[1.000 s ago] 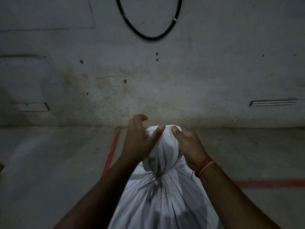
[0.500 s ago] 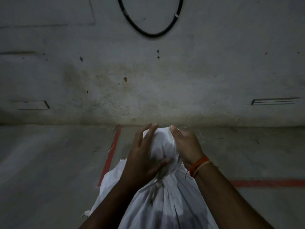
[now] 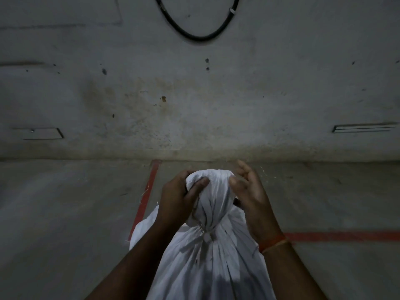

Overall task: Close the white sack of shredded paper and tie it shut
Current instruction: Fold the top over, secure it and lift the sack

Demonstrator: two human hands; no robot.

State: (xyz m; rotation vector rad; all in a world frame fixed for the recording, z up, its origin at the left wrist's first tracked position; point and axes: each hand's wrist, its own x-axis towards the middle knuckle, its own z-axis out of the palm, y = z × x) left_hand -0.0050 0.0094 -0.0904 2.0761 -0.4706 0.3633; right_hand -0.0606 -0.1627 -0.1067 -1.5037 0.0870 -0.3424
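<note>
Head view: left hand point(image 3: 176, 202) grasps the bunched top of the white sack point(image 3: 211, 252), thumb pressed into the cloth. Below that grip a tie point(image 3: 205, 233) already cinches the neck. Right hand point(image 3: 249, 191) hovers released beside the bunch. Next, I judge, tightening calls for pulling the tie ends.

Dim concrete floor point(image 3: 65, 213) with red lines point(image 3: 337, 236) seemingly bears white sack point(image 3: 207, 267).

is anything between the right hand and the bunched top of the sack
Nothing visible. The right hand sits right beside the bunched top of the white sack, thumb against the cloth, fingers loosely curled. The left hand already grips the other side.
</note>
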